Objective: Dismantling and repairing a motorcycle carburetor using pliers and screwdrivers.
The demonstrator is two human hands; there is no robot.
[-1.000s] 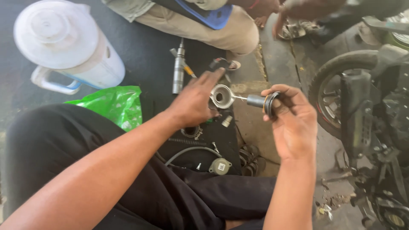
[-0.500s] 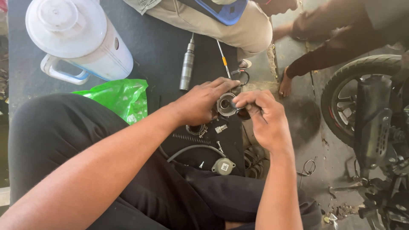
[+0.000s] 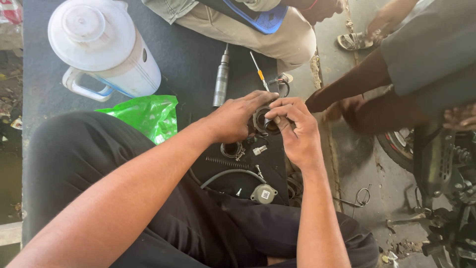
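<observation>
A small round metal part [image 3: 263, 121] is clamped between both hands, the left hand [image 3: 233, 119] wrapped round its side and the right hand [image 3: 295, 131] pinching its open end. The fitting appears unfinished: a spring [image 3: 227, 162], a ring [image 3: 231, 149] and a hose [image 3: 228, 174] lie loose just below it on the dark mat [image 3: 188, 54], laid on rough ground beside a motorcycle wheel [image 3: 396, 146].

dark metal ring part [image 3: 262, 120], held between both hands

The small round part [image 3: 262, 120] looks like dull grey metal, though the fingers hide much of it. The jug [image 3: 101, 54] is smooth white plastic, the bag [image 3: 148, 115] glossy green plastic, the mat [image 3: 188, 54] matt dark cloth.
</observation>
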